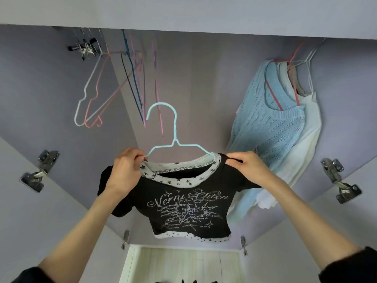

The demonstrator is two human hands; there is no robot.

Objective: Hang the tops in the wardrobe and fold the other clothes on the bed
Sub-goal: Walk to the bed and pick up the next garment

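Observation:
A black cropped top (187,209) with white lettering and a star-patterned white collar hangs on a light blue wire hanger (173,139), held up inside the open wardrobe. My left hand (124,170) pinches the collar and the hanger's left arm together. My right hand (246,166) pinches the black fabric at the top's right shoulder, beside the hanger's right end. The hanger's hook is free in the air, below the rail.
Several empty wire hangers (95,92) hang on the rail at the upper left. A light blue knit top (269,127) and a white top (306,144) hang at the right. Open wardrobe doors with metal hinges (38,172) flank both sides. Pale drawers (177,264) lie below.

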